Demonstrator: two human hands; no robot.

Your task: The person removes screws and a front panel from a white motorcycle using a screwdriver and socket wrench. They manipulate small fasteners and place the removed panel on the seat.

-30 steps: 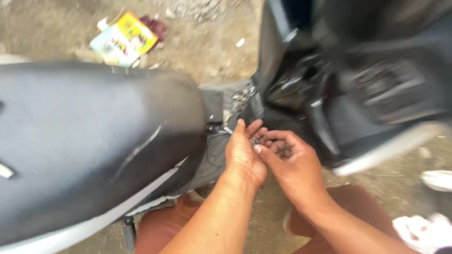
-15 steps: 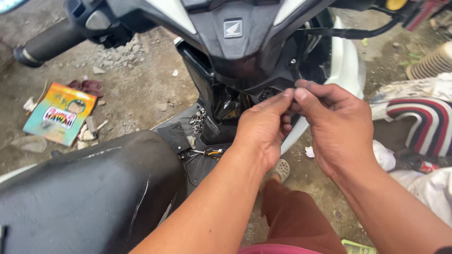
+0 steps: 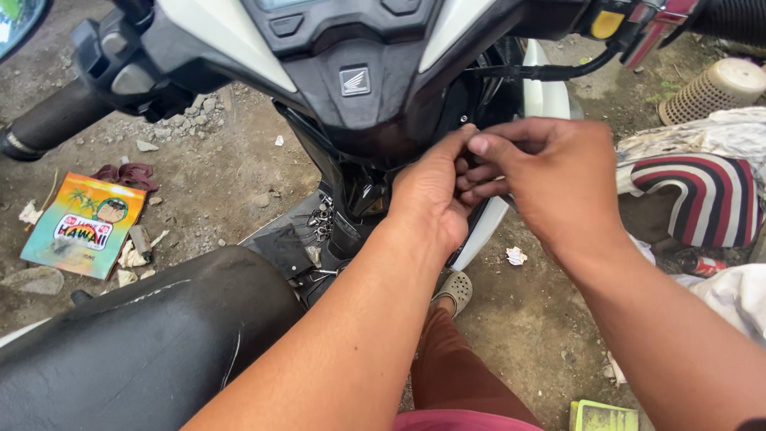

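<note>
I sit at a scooter whose black and white front panel [image 3: 351, 88] fills the top of the head view. My left hand [image 3: 431, 199] reaches up to the dark inner panel under the handlebar, fingertips pinched against it. My right hand [image 3: 554, 179] meets it from the right, fingers curled over the palm and thumb touching the left fingertips. Whatever lies between the fingers is hidden. A small bunch of metal bits [image 3: 321, 219] rests on the footboard below.
The black seat [image 3: 144, 351] fills the lower left. The left handlebar grip [image 3: 48, 124] juts out at upper left. On the dirt lie a colourful flat packet [image 3: 84, 227], a striped cushion [image 3: 702, 195], a beige basket [image 3: 718, 84] and my sandalled foot [image 3: 455, 291].
A second ago my right palm lay open low by the footboard with small dark pieces in it. Both hands have since risen to the front panel, and the view tilted up.
</note>
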